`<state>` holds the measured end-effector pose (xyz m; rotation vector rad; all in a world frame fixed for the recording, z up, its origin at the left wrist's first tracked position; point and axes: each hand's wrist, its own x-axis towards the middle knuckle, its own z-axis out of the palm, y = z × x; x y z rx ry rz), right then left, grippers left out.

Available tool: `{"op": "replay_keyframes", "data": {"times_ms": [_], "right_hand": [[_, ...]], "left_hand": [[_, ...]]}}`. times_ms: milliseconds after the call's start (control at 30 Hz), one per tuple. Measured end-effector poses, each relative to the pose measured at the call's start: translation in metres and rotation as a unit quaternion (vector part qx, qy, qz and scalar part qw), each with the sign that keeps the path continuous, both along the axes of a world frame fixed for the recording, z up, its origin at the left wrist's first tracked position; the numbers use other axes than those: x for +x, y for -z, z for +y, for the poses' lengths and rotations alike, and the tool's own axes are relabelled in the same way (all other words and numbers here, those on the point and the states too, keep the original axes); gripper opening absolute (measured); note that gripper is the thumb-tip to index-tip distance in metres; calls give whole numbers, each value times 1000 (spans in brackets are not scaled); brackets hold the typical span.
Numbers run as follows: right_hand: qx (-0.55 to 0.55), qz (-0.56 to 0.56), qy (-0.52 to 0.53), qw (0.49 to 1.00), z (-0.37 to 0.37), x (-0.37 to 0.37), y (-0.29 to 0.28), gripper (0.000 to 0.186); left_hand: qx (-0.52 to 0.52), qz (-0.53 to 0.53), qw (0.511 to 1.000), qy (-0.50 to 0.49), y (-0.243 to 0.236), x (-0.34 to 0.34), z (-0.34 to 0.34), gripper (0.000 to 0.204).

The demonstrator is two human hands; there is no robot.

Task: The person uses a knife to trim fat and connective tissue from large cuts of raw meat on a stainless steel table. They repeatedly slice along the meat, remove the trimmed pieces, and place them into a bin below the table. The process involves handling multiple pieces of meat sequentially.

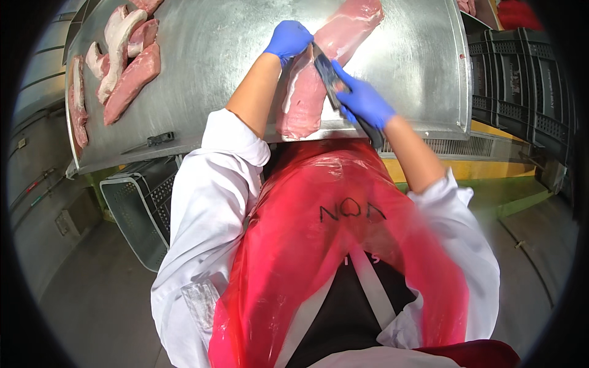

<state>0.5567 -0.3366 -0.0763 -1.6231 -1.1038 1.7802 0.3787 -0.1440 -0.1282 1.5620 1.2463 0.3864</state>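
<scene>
My gloved left hand (288, 42) is closed at the left edge of a long pink piece of meat (304, 104), beside the blade tip, gripping the meat's edge; its fingertips are mostly hidden. My gloved right hand (362, 98) is wrapped round a long dark knife (325, 70), slightly blurred, lying diagonally across the meat. The meat rests on a steel table (215, 73), running from its front edge toward the back.
Several meat pieces (129, 80) lie at the table's left. A slim dark-handled tool (159, 140) lies near the front lip. Black crates (509, 86) stand at right; a grey crate (132, 214) sits below left. My red apron (319, 233) meets the table edge.
</scene>
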Motion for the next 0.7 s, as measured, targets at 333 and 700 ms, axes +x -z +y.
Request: {"op": "replay_keyframes", "data": {"times_ms": [333,700], "right_hand": [[49,-67,-22,996,22,-23,14,74],[-2,-82,-68,994,12,-47,-29,75]], "left_hand": [[13,-47,997,53,5,-13,19,11],[-127,-190,970,-80,3,-44,17,10]]}}
